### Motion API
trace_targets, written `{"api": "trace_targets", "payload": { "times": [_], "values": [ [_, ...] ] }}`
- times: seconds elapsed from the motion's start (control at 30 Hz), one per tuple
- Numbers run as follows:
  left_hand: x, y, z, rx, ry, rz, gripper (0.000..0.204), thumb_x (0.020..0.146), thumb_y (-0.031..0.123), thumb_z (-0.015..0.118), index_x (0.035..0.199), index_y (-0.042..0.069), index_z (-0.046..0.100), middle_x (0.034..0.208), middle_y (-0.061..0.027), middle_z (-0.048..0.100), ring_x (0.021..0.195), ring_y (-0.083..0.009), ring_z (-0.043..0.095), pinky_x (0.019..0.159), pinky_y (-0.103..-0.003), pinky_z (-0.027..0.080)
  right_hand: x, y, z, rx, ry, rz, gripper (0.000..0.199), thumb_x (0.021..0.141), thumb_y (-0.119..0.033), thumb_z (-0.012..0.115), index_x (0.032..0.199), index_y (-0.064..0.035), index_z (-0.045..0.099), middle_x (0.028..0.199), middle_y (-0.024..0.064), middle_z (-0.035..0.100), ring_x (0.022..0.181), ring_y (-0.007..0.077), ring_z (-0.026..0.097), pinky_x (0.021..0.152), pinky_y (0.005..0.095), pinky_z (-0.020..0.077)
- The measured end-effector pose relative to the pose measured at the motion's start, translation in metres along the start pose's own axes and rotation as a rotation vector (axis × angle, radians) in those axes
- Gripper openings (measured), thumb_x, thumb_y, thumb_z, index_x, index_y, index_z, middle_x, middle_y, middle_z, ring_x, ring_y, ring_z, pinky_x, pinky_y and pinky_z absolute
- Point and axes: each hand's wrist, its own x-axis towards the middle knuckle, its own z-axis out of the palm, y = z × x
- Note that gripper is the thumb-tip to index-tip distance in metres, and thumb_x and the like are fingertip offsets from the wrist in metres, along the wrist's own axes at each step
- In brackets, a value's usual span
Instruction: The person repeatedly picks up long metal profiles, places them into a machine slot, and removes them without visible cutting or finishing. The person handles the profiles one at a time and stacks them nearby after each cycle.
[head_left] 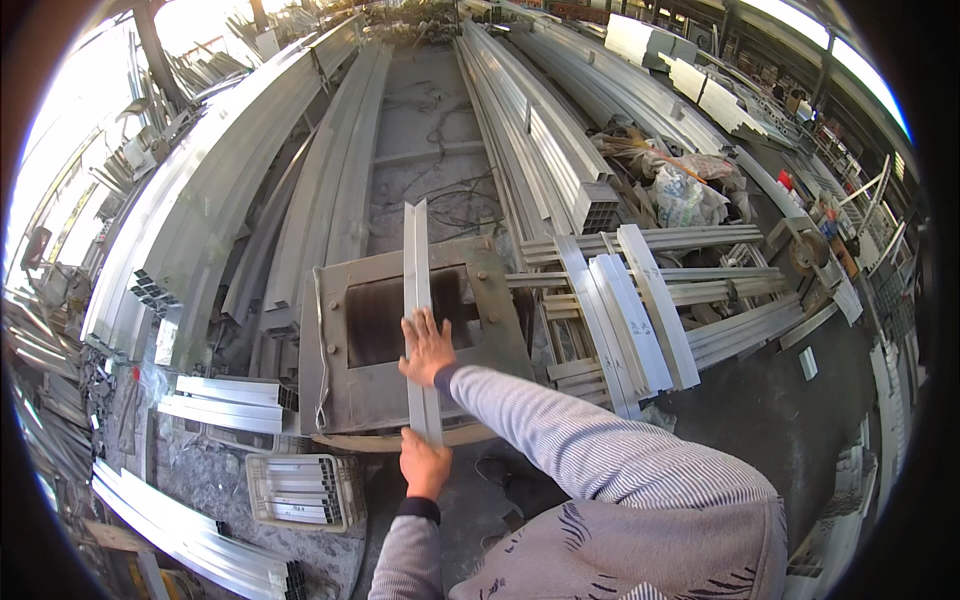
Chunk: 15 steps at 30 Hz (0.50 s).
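A long silver aluminium angle profile (415, 260) lies lengthwise across a grey metal table (335, 395) that has a dark rectangular opening in its top. My left hand (424, 466) is closed around the near end of the profile at the table's front edge. My right hand (427, 346) rests flat on the profile further along, fingers spread, with its striped sleeve coming in from the lower right.
Long bundles of aluminium profiles (230, 180) line both sides of a concrete aisle (430, 110). Short cut pieces (640, 300) are stacked on a rack at the right. A white crate (300, 490) with short profiles and a loose pile (225, 402) lie at the lower left.
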Motion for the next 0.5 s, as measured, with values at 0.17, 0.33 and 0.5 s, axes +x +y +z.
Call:
{"api": "trace_targets", "payload": {
  "times": [0.17,0.33,0.5],
  "values": [
    [0.048,0.040,-0.016,0.021,-0.041,-0.061,0.059,0.078,0.023,0.078,0.118,-0.006,0.045,0.108,-0.0356,0.070,0.103,-0.0535,0.070,0.089,-0.057,0.058,0.046,0.022,-0.023,-0.031,-0.028,0.055,0.088,0.095,-0.051,0.062,0.168,-0.0105,0.034,0.177,0.0146,0.025,0.166,0.0331,0.013,0.128,0.0667,0.0171],
    [-0.006,0.021,-0.003,-0.012,-0.074,-0.068,0.061,0.077,0.021,0.079,0.119,-0.005,0.045,0.111,-0.0344,0.068,0.105,-0.0520,0.069,0.091,-0.056,0.059,-0.011,0.013,-0.006,-0.034,-0.009,0.016,0.088,0.095,-0.050,0.062,0.168,-0.0084,0.032,0.177,0.0178,0.021,0.166,0.0363,0.010,0.127,0.0692,0.0203],
    [-0.101,-0.022,0.015,-0.063,-0.036,-0.067,0.056,0.076,0.021,0.078,0.114,-0.004,0.045,0.108,-0.0346,0.064,0.101,-0.0546,0.066,0.088,-0.057,0.057,-0.103,-0.013,0.021,-0.007,-0.031,-0.024,0.091,0.095,-0.048,0.064,0.168,-0.0075,0.030,0.178,0.0190,0.016,0.166,0.0372,0.008,0.126,0.0677,0.0241]
  ]
}}
